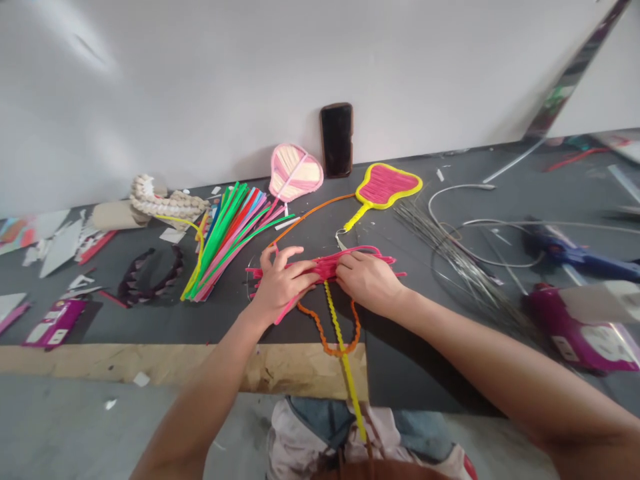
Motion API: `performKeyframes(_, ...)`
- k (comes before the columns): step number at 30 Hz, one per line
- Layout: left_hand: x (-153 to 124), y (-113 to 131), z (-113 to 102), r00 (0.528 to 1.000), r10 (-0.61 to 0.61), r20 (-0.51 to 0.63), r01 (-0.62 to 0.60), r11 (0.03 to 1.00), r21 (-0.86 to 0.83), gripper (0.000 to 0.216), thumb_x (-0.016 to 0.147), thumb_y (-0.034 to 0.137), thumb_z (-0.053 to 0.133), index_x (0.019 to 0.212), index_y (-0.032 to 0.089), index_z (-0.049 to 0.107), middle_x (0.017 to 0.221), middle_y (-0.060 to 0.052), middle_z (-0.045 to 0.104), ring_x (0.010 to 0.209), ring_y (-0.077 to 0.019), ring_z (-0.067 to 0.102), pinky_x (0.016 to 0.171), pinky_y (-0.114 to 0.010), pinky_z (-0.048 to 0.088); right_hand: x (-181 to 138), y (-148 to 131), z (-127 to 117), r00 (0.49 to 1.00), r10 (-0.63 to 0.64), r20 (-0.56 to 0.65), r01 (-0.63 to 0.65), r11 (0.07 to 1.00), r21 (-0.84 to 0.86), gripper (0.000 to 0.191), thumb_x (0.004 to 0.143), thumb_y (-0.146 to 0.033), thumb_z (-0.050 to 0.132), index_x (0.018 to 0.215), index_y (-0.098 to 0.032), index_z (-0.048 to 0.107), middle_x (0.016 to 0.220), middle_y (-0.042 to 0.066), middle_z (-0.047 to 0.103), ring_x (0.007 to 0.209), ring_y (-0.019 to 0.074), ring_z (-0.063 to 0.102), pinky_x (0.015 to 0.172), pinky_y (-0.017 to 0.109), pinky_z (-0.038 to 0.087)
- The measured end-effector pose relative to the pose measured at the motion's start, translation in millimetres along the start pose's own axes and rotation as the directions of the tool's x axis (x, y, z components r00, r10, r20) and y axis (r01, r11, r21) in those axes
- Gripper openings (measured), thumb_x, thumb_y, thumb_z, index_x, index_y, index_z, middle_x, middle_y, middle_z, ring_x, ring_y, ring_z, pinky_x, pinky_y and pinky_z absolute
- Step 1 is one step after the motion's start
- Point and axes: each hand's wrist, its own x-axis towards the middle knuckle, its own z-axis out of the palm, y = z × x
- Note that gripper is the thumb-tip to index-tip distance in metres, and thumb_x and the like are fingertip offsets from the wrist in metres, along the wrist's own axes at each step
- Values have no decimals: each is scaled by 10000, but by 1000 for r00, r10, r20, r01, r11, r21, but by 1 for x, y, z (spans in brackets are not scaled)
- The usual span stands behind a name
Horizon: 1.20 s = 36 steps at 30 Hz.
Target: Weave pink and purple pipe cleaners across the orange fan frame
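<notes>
Both hands rest on a bunch of pink strips (327,265) lying across an orange wavy loop (326,330) with a yellow wavy handle (345,353). My left hand (280,283) is closed on the left part of the pink strips, fingers curled over them. Pressing down on their right part is my right hand (370,283), fingers together and pinching them. The strips stick out past both hands.
A bundle of green, pink and blue strips (225,240) lies to the left. Two finished fans, pink-cream (295,172) and yellow-pink (387,187), lie near the wall beside a dark phone (337,139). Thin sticks (460,263), wires, a blue glue gun (575,253) and purple packets (580,330) sit right.
</notes>
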Motion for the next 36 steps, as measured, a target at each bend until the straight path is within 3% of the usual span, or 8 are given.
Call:
performKeyframes(4,-3,1,6,1000,-15,-26,14,999,-29,194,908,310,634,1062,382,728,1102,20,723,1248,-236,436,1074,-486,176,-1,0,-2,1000,-6,-2,6,1000,-14,202,947,-169,506,894,-136,699,933,96,685,881,224,598,788,327,437)
performKeyframes(15,-5,5,5,982,-82,173,101,989,-104,317,898,172,612,1083,407,718,1278,27,621,1299,-274,350,1094,-523,130,-2,-5,-9,997,-34,64,42,990,-135,224,907,-58,457,887,-117,672,896,113,661,798,236,562,705,344,408)
performKeyframes(21,-3,8,5,977,-116,181,138,984,-113,307,929,202,575,1096,422,710,1270,26,610,1311,-265,340,1112,-514,109,-4,-5,-9,1000,2,28,1,991,-135,187,923,-107,483,914,-138,667,950,102,664,864,251,529,698,348,371)
performKeyframes(27,-4,9,5,980,-111,164,128,987,-98,244,935,233,570,1024,389,734,1281,17,599,1321,-269,328,1130,-524,93,-5,-8,-14,995,-17,-99,-2,983,-183,197,947,-140,470,895,-174,656,996,92,662,912,254,472,749,376,312)
performKeyframes(36,-3,11,5,981,-126,149,146,980,-134,210,940,281,569,1015,383,736,1270,1,610,1308,-283,340,1127,-558,106,-3,1,-14,991,-11,-135,-11,987,-160,226,949,-127,460,843,-192,648,737,33,661,777,195,470,924,424,207)
